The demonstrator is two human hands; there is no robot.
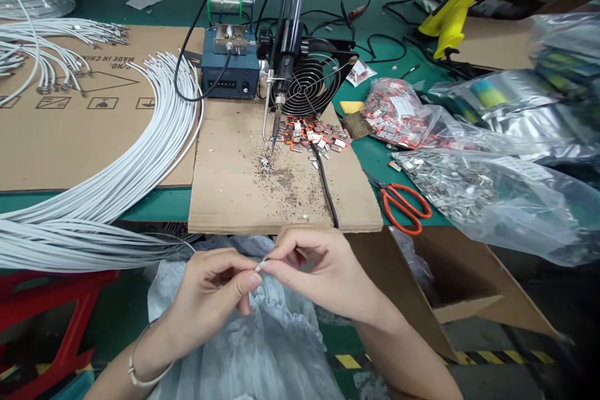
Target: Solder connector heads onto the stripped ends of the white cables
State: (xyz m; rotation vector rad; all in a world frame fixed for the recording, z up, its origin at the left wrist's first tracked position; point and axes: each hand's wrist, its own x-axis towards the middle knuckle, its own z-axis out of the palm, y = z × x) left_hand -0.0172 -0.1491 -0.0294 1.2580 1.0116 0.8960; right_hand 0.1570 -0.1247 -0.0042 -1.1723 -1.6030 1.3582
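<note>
Close to my body, just past the near edge of the cardboard pad (pixel 225 209), my two hands meet fingertip to fingertip. My left hand (pixel 215 290) pinches the end of a white cable (pixel 259 266) between thumb and index finger. Thumb and index finger of my right hand (pixel 323 269) press together at the tip of that same cable end; whatever small part they hold is hidden. Above the pad, a soldering iron (pixel 287 56) hangs tip down in front of a black fan (pixel 312 84). Small orange and silver connectors (pixel 312 132) lie piled below the fan.
A large bundle of white cables (pixel 154 137) curves across the left side. Behind the pad are a blue soldering station (pixel 229 72) and a solder spool (pixel 225 2). Orange-handled scissors (pixel 405 206) and bags of metal parts (pixel 459 187) lie right; an open carton (pixel 450 281) stands below.
</note>
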